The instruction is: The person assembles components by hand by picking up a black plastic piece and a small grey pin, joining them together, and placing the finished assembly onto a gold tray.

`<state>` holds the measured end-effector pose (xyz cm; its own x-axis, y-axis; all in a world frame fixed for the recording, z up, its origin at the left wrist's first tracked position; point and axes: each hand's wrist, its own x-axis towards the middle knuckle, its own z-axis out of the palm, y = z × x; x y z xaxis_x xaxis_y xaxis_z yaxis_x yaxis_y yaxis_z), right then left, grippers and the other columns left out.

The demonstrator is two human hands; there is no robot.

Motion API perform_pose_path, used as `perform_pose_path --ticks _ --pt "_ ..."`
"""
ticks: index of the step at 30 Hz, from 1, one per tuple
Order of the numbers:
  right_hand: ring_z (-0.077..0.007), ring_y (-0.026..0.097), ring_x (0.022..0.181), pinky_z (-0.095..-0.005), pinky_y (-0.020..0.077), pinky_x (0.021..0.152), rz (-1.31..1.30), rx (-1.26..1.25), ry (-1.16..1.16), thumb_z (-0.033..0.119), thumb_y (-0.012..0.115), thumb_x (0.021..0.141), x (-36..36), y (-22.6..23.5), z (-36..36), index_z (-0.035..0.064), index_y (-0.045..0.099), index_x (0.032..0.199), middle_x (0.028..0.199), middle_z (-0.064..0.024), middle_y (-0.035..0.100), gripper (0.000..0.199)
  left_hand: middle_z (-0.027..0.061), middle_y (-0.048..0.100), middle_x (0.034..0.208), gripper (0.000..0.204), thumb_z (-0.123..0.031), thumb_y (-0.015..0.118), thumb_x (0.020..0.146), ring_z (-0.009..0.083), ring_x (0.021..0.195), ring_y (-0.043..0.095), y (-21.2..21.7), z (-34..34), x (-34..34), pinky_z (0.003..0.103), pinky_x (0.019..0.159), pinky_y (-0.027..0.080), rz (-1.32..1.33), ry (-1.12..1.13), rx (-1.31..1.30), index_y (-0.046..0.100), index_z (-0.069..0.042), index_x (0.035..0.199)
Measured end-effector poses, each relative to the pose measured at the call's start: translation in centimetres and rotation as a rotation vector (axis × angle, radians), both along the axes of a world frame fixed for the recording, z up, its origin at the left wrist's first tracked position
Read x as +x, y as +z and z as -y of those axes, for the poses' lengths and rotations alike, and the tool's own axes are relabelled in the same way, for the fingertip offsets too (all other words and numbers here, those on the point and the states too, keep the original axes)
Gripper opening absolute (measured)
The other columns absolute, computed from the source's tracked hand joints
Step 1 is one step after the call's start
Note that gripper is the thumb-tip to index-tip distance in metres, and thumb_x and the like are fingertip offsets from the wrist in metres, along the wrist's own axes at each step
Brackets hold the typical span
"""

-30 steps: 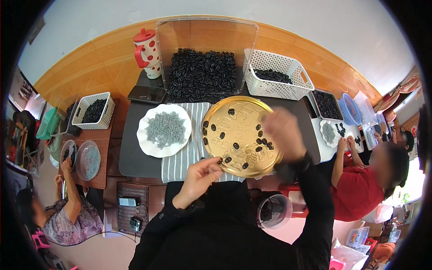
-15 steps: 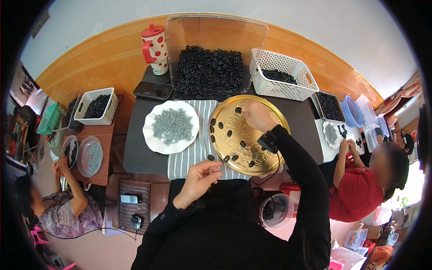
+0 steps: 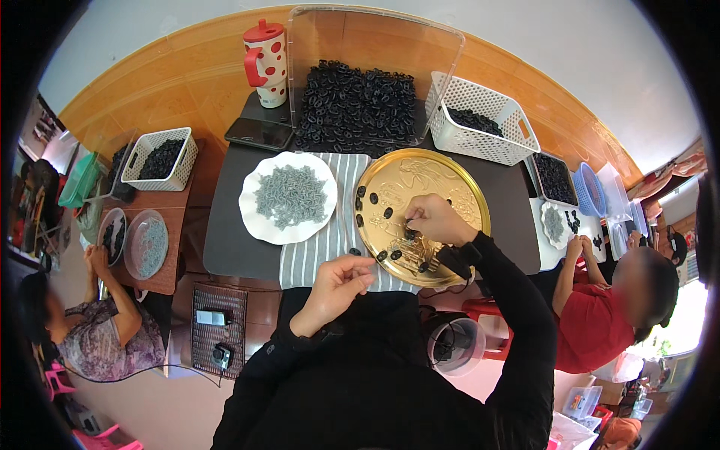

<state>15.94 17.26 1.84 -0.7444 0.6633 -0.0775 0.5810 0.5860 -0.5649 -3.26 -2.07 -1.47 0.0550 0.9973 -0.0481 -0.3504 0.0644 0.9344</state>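
A round gold tray point(image 3: 457, 187) lies on a striped cloth point(image 3: 322, 247) in front of me, with several small black pieces point(image 3: 373, 199) scattered along its left side. My right hand point(image 3: 433, 219) rests over the tray's middle, fingertips pinched on a small black piece. My left hand point(image 3: 341, 281) is curled at the tray's near left edge, thumb and fingers pressed together; what it holds is too small to tell. To the left of the tray stands a white plate point(image 3: 255, 217) heaped with small grey pieces point(image 3: 290, 196).
A clear bin point(image 3: 375, 45) of black rings and a red dotted jug point(image 3: 265, 63) stand at the back, a white basket point(image 3: 480, 120) at back right, a phone point(image 3: 259, 133) beside the bin. Two other people sit at side tables left and right.
My right hand has drawn back from the tray's far side to its middle and closed its fingertips on a black piece. The left hand has stayed at the near edge.
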Motion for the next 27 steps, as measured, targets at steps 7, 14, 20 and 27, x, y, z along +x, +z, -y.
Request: perform_pose_path --ticks 7,14,20,27 --pt "-0.0061 0.053 0.064 -0.0192 0.043 0.058 -0.648 -0.906 -0.322 0.0 0.063 0.082 1.0 2.2 5.6 0.0002 0.06 0.092 0.078 -0.0016 0.061 0.011 0.0035 0.061 0.088 0.026 0.0 0.061 0.087 0.0063 0.069 0.055 1.2 -1.7 2.3 0.019 0.06 0.045 0.006 0.075 0.063 0.059 0.001 0.113" --pt "-0.0055 0.054 0.065 -0.0187 0.043 0.058 -0.925 -0.989 -0.366 0.001 0.061 0.084 1.0 1.1 11.4 0.0012 0.06 0.091 0.079 -0.0013 0.062 0.007 0.0031 0.06 0.089 0.03 0.004 0.06 0.086 0.0072 0.07 0.057 1.5 -1.7 3.9 0.019 0.058 0.046 0.102 0.063 0.059 0.06 -0.001 0.116" --pt "-0.0077 0.057 0.068 -0.0215 0.0447 0.059 -0.909 -0.997 -0.416 0.003 0.061 0.086 1.6 0.0 13.4 0.0015 0.062 0.086 0.078 -0.0008 0.062 0.002 0.01 0.062 0.092 0.021 0.008 0.06 0.082 0.0112 0.067 0.061 0.4 -0.9 3.4 0.019 0.054 0.047 -0.01 0.058 0.203 0.064 0.004 0.102" --pt "-0.0325 0.06 0.071 -0.0391 0.0462 0.061 -0.277 0.161 -0.162 0.005 0.059 0.075 3.4 0.9 7.1 0.0024 0.063 0.08 0.075 -0.0161 0.057 0.006 0.0099 0.066 0.085 0.015 -0.002 0.061 0.087 0.012 0.062 0.063 0.0 -0.6 2.2 0.019 0.047 0.046 0.138 0.077 0.006 0.064 0.003 0.102"
